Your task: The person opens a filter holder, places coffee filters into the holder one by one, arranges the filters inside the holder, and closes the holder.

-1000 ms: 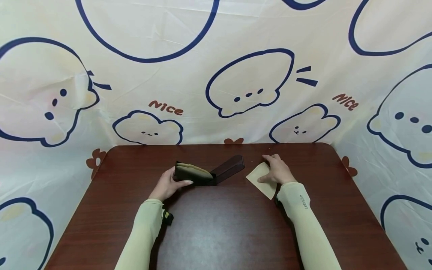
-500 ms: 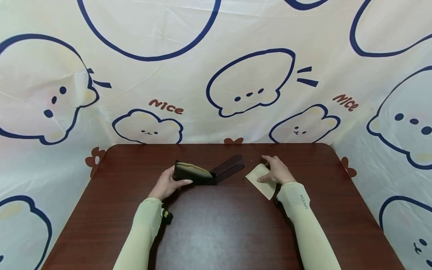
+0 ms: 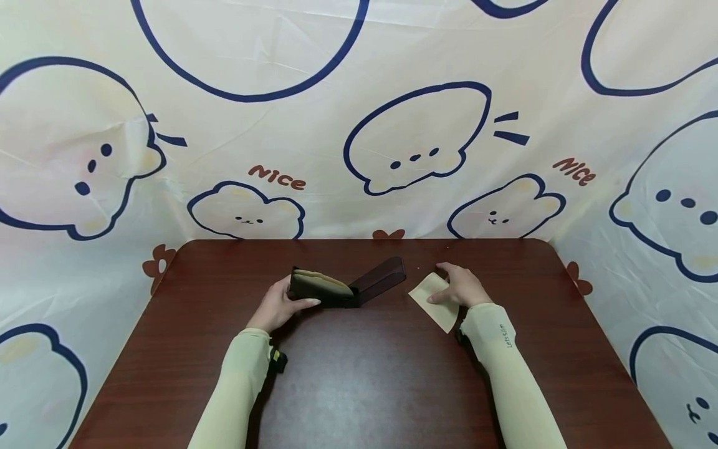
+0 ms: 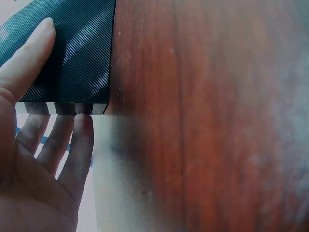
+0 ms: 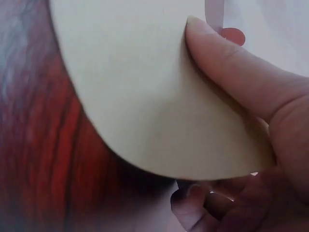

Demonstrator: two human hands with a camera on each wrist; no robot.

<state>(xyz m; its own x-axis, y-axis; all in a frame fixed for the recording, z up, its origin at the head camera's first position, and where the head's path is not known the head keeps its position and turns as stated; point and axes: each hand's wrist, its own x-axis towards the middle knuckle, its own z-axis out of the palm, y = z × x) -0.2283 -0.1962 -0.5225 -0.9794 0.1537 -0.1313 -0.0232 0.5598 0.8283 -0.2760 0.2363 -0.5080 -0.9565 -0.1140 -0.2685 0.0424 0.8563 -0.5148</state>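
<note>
My left hand (image 3: pixel 278 305) grips the left end of a dark flip-top box (image 3: pixel 322 290), thumb on its front and fingers at its end. In the left wrist view the ribbed dark face of the box (image 4: pixel 79 58) has a pale, shiny edge where the fingers touch. Its hinged lid (image 3: pixel 381 279) stands open, tilted up to the right, and cream edges show along the top of the body. To the right, my right hand (image 3: pixel 462 287) pinches a thin cream card (image 3: pixel 434 290). The right wrist view shows the card's (image 5: pixel 130 87) curved edge, with the thumb flat on its face.
Both hands are over the far half of a dark reddish-brown wooden table (image 3: pixel 348 380). Behind it and at both sides hangs a pale cloth (image 3: pixel 314 137) with blue cartoon outlines. A dark band (image 3: pixel 277 360) sits at the left wrist.
The right index finger has drawn in slightly toward the card. The box, its lid and the left hand stay almost where they were.
</note>
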